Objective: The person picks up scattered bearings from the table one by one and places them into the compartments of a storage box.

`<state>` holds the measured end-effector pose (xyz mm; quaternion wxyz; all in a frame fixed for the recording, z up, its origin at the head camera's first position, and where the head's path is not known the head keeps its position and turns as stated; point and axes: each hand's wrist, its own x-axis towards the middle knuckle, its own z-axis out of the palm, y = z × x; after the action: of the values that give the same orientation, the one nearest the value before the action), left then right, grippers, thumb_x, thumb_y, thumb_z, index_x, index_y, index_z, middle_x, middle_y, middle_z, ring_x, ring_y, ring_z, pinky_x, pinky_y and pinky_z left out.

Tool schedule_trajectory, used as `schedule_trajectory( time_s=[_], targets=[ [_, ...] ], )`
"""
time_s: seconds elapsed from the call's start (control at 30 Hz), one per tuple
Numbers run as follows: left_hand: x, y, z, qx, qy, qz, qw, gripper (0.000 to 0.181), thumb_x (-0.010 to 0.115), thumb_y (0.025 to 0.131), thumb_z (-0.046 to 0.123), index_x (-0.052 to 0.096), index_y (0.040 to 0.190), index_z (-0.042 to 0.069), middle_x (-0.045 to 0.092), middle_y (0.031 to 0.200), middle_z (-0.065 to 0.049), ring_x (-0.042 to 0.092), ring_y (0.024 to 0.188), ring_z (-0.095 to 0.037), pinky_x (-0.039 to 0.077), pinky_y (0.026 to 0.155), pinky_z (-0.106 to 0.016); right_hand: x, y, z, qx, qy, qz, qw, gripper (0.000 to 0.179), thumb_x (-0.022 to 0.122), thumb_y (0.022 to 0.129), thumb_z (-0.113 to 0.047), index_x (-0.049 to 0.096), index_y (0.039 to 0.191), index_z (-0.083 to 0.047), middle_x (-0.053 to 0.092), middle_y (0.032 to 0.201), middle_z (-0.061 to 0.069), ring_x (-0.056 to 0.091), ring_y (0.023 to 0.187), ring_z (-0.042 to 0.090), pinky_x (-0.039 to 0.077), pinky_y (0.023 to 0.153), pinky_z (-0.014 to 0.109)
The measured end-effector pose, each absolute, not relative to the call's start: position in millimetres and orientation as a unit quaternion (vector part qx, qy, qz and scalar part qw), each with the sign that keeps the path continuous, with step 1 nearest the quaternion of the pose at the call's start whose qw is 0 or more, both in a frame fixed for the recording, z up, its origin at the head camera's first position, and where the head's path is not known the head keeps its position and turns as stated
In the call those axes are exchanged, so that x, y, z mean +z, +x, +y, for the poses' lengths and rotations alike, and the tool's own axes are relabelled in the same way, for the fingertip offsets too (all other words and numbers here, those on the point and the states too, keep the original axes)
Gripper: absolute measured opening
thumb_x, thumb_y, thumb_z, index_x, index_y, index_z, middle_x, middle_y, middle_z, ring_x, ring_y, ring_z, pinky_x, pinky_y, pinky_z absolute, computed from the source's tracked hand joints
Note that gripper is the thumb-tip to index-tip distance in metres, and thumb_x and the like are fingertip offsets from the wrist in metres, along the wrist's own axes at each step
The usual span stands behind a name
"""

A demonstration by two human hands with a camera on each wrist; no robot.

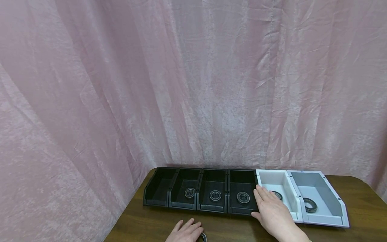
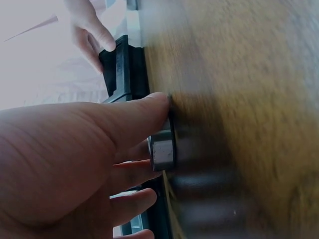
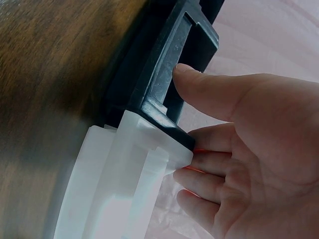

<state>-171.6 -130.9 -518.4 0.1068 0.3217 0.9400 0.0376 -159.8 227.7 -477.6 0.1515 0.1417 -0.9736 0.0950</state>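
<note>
My left hand (image 1: 185, 232) is low over the wooden table in front of the black bins. Its thumb and fingers pinch a ball bearing (image 2: 163, 152) by its sides, close at the tabletop. My right hand (image 1: 273, 211) reaches over the seam between the rightmost black bin (image 1: 242, 209) and the white bin (image 1: 297, 215). Its fingers lie extended along the shared wall, and the thumb (image 3: 187, 79) is at the black bin's front rim. A bearing (image 1: 243, 197) lies in that black bin; another bearing (image 1: 277, 195) in the white bin is partly hidden by the hand.
Two middle black bins each hold a bearing (image 1: 215, 195) (image 1: 189, 192). The leftmost black bin (image 1: 160, 188) ends the row. On the right, a light grey bin (image 1: 329, 220) contains a larger-looking bearing (image 1: 310, 205). Pink curtains (image 1: 211, 84) hang behind the table (image 1: 136, 225).
</note>
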Motion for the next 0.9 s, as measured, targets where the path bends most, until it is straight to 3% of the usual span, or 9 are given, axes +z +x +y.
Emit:
schedule_trajectory(
  time_s=[0.9],
  targets=[
    [-518.4, -170.1, -134.6, 0.052, 0.319, 0.943, 0.082, 0.052, 0.065, 0.103, 0.057, 0.074, 0.137, 0.018, 0.064, 0.156, 0.005, 0.053, 0.151, -0.024, 0.044, 0.117, -0.068, -478.7, -160.1, 227.1, 0.096, 0.142, -0.973, 0.157, 0.075, 0.093, 0.089, -0.029, 0.063, 0.142, 0.014, 0.060, 0.152, 0.032, 0.057, 0.142, 0.050, 0.046, 0.118, 0.063]
  ],
)
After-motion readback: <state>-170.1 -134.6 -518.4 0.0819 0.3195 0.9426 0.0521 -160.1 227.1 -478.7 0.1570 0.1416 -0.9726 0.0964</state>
